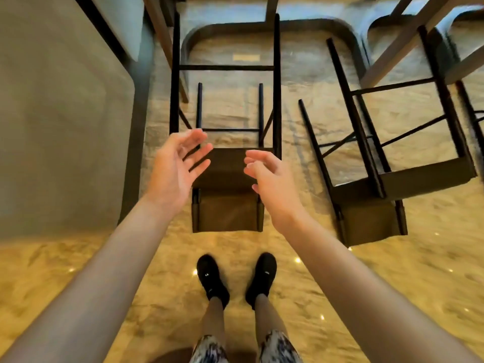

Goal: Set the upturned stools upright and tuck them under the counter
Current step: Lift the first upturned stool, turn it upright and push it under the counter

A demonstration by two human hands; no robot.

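Metal-framed stool (227, 163) lying tipped beside counter (52, 113) | rigid, likely weighty | left hand (172, 169), right hand (269, 179) released, empty | grasp seat edges.

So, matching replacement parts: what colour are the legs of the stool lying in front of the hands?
Black, on the stool legs; the head view shows it.

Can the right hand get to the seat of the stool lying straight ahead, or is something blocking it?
Probably yes. The right hand hovers open just above the near stool, with nothing between them. The second stool lies apart to the right.
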